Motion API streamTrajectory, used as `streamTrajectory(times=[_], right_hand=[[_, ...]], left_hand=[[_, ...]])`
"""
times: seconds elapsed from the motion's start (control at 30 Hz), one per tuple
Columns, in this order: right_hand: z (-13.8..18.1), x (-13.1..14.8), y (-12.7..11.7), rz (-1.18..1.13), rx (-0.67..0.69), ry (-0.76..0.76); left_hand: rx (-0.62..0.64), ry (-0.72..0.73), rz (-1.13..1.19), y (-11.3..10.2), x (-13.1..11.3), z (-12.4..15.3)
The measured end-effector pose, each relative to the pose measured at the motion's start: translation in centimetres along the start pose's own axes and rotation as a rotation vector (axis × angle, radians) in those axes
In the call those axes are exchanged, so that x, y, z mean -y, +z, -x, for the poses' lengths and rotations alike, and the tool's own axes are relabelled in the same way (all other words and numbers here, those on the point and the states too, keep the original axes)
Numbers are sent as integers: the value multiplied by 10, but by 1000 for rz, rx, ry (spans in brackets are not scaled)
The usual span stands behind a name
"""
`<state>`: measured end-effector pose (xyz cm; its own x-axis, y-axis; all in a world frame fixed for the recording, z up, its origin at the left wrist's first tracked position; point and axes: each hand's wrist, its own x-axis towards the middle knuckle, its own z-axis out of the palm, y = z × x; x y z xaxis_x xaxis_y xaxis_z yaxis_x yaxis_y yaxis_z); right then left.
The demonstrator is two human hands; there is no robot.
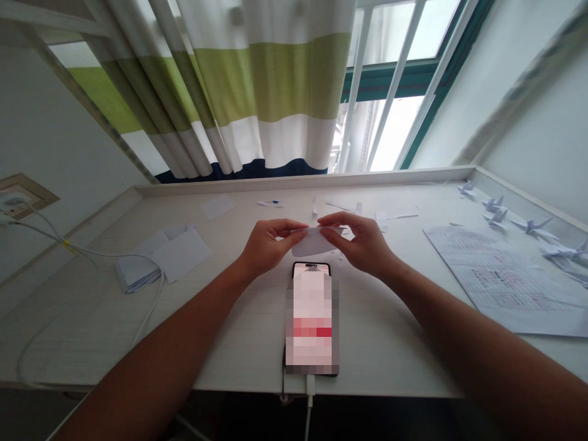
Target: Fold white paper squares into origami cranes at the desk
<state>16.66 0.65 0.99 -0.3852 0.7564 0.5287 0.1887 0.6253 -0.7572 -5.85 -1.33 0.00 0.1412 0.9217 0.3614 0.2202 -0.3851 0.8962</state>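
Note:
Between my two hands is a small white sheet of paper (313, 242), held up just above the desk. My left hand (272, 245) pinches its left top edge between thumb and fingers. At the right top edge, my right hand (356, 240) pinches the same paper, thumb in front and fingers behind. The paper's lower part hangs down toward me. Directly below it lies a phone (312, 318), its screen lit and blurred over, with a white cable (310, 392) plugged into its near end.
Loose white paper squares (181, 254) are stacked at left, beside a charging cable (158, 288). Folded paper cranes (533, 226) line the right edge near a written sheet (500, 275). Paper scraps (397, 214) and a pen-like item (274, 203) lie at the back, before the desk's raised rim (294, 181).

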Motion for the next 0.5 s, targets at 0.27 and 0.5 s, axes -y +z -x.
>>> streamTrajectory(times=[0.27,0.5], right_hand=[[1,4,6,21,30,-6],[-5,-1,-7,21,5,95]], left_hand=[[12,62,-86,4,-8,4],[-99,100,-193,-1,-11,2]])
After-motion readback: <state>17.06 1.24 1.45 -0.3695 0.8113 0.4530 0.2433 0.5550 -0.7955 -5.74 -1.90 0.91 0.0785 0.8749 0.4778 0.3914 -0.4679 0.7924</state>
